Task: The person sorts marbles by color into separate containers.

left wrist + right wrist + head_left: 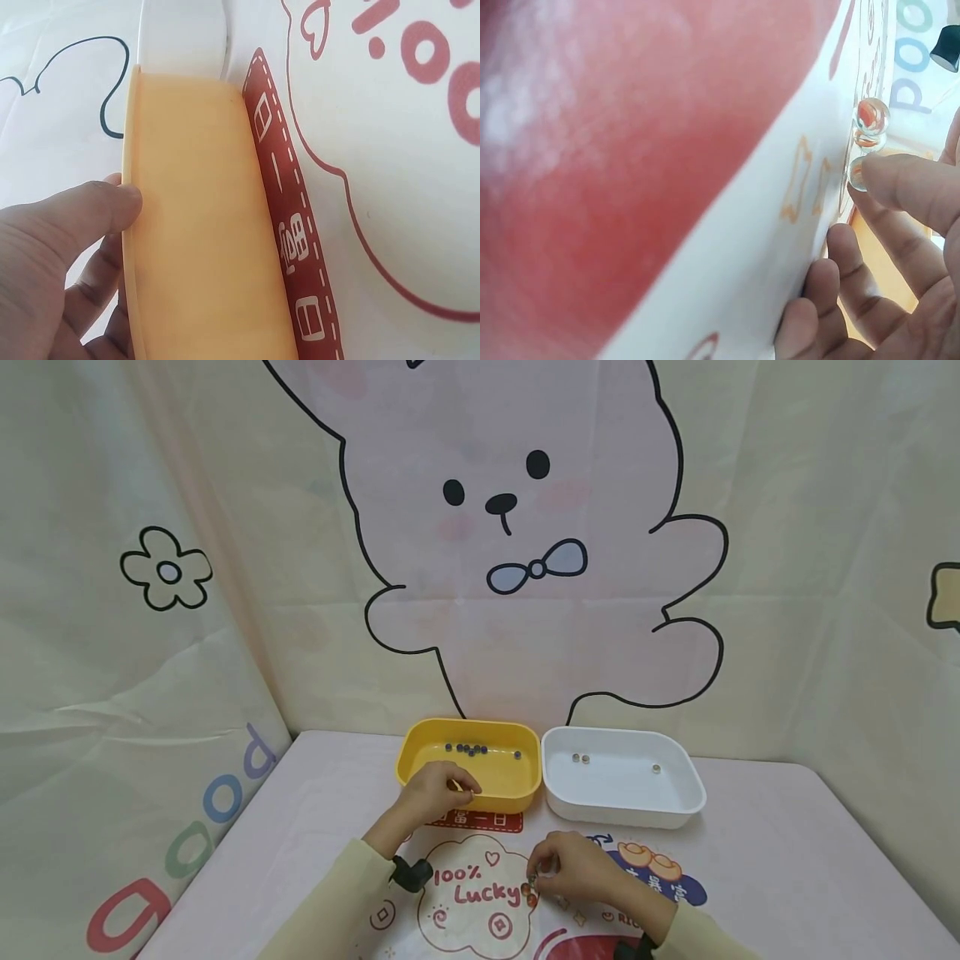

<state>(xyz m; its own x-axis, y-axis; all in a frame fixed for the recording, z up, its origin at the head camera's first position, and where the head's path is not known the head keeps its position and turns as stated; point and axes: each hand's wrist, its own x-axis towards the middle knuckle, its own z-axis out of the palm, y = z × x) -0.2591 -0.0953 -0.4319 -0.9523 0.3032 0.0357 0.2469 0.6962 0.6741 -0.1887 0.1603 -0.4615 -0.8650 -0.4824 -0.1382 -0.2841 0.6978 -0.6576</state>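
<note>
My left hand (438, 792) is over the near rim of the yellow basin (402, 767), thumb and index fingertip close together. Its thumb (90, 217) overlaps the basin's edge in the left wrist view; whether anything sits between the fingertips is hidden. Down on the table my right hand (577, 867) pinches a clear glass marble (857, 174) between thumb and index finger. Right beside it are two more marbles, one with an orange swirl (871, 116). Several dark marbles (471, 750) lie in the yellow basin.
A white basin (622, 814) stands against the yellow basin's right side, holding 3 light marbles (585, 759). Under everything is a printed tablecloth (330, 793) with lettering. A curtain with a cartoon animal hangs behind the table's back edge.
</note>
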